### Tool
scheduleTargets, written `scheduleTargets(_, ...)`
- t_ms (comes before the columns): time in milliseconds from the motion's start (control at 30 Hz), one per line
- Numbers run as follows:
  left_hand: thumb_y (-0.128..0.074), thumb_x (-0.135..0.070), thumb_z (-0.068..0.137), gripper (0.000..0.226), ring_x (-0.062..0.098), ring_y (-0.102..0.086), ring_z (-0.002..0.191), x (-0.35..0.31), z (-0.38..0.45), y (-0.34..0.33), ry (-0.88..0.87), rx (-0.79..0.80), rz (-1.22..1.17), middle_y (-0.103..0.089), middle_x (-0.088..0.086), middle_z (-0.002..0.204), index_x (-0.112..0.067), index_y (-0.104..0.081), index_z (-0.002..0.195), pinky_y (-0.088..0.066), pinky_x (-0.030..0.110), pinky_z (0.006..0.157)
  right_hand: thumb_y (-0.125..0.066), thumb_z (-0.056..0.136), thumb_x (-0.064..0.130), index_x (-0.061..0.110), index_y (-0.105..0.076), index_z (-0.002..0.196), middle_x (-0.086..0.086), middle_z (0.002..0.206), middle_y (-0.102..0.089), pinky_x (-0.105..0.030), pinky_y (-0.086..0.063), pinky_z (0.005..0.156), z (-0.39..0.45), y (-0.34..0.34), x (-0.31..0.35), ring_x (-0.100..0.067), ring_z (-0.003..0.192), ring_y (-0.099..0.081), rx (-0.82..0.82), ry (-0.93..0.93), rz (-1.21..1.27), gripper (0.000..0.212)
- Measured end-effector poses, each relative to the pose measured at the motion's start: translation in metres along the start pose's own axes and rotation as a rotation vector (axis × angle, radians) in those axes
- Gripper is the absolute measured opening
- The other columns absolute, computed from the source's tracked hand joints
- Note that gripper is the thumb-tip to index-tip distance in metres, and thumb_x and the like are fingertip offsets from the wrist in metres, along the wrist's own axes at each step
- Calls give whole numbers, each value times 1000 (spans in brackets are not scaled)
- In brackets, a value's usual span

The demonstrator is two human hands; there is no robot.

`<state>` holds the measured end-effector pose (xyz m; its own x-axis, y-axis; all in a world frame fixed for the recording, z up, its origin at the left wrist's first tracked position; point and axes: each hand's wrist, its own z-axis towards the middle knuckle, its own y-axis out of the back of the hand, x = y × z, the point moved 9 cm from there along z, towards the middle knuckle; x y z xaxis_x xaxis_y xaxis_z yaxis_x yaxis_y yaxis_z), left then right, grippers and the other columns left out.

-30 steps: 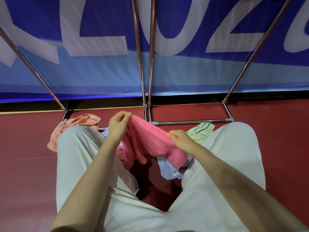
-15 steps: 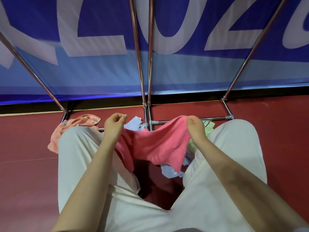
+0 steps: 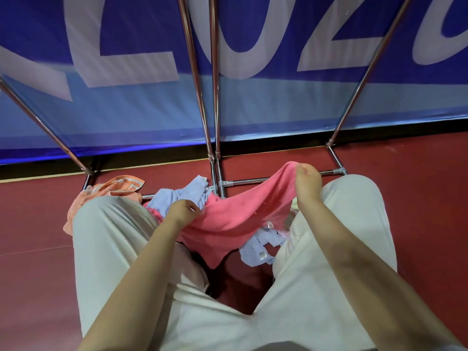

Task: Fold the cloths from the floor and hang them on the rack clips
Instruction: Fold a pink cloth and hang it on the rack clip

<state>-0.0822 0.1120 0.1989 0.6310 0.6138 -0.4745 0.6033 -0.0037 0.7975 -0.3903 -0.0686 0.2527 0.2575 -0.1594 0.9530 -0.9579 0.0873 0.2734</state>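
A pink cloth (image 3: 235, 219) hangs stretched between my two hands above the floor, between my knees. My left hand (image 3: 183, 212) grips its lower left edge. My right hand (image 3: 307, 183) pinches its upper right corner, raised higher. Under it lies a light blue cloth (image 3: 177, 196), with another blue part (image 3: 263, 245) showing below the pink one. An orange patterned cloth (image 3: 114, 188) lies on the floor by my left knee. The metal rack (image 3: 215, 97) rises in front of me; its clips are out of view.
The rack's base bars (image 3: 253, 180) lie on the red floor (image 3: 417, 186) just beyond my knees. Slanted rack poles (image 3: 364, 79) stand left and right. A blue banner (image 3: 126, 110) covers the wall behind. My legs in pale trousers (image 3: 106, 236) flank the cloths.
My right hand lifted and moved right with the pink cloth's corner. My left hand dropped lower, spreading the cloth wider and uncovering more of the blue cloth.
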Motion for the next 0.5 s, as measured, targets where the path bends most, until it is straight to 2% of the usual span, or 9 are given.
scheduleTargets(33, -58, -12, 91, 15, 21, -56, 84, -1, -2, -3, -5, 19, 44, -69, 19, 94, -8, -69, 81, -39, 25, 77, -47, 92, 16, 10, -64, 89, -2, 81, -57, -30, -41, 74, 0, 0, 0, -19, 77, -50, 2, 8, -19, 18)
scheduleTargets(100, -56, -12, 92, 20, 22, -57, 88, -1, -3, -5, -2, 45, 101, -70, 18, 104, -2, -73, 90, -39, 27, 82, -45, 92, 15, 12, -62, 86, -3, 81, -57, -32, -42, 75, -1, -1, 2, -20, 77, -50, 11, 45, -69, 18)
scheduleTargets(233, -55, -10, 89, 21, 32, -62, 85, -6, -1, 3, -20, -49, 6, -68, 20, 85, 0, -67, 75, -42, 33, 73, -44, 93, 14, 8, -65, 92, -4, 86, -60, -33, -43, 79, -2, -6, 6, -20, 82, -54, 40, 75, -131, 22)
scheduleTargets(300, -56, -9, 90, 18, 23, -60, 78, -17, -5, 11, -66, -111, -166, -67, 11, 80, -5, -67, 75, -43, 27, 68, -47, 90, 13, 17, -66, 89, 2, 88, -60, -31, -43, 82, -5, -15, 3, -16, 86, -54, 102, 57, -125, 19)
scheduleTargets(367, -56, -8, 92, 16, 11, -53, 68, -34, -14, 17, -124, -135, -308, -63, 2, 77, -11, -64, 78, -38, 12, 60, -50, 88, 12, 28, -55, 75, 6, 77, -54, -27, -40, 73, -13, -28, 6, -14, 80, -50, 198, 85, -151, 21)
scheduleTargets(400, -56, -7, 92, 17, 5, -51, 63, -43, -19, 20, -154, -139, -366, -61, 0, 74, -12, -64, 78, -37, 9, 58, -52, 89, 12, 26, -58, 75, 7, 78, -55, -24, -38, 70, -19, -36, 6, -14, 80, -50, 259, 99, -158, 21)
scheduleTargets(467, -57, -4, 91, 24, -3, -50, 55, -60, -27, 25, -226, -132, -450, -59, -6, 70, -19, -62, 74, -37, 6, 56, -55, 91, 10, 17, -68, 97, 5, 96, -63, -17, -36, 75, -35, -56, 7, -12, 91, -55, 414, 149, -199, 16)
scheduleTargets(500, -58, -4, 91, 27, -5, -49, 52, -69, -32, 26, -265, -125, -465, -57, -7, 68, -22, -60, 72, -37, 7, 55, -56, 91, 10, 13, -67, 106, 3, 106, -64, -15, -35, 78, -44, -67, 8, -11, 95, -55, 496, 192, -247, 19)
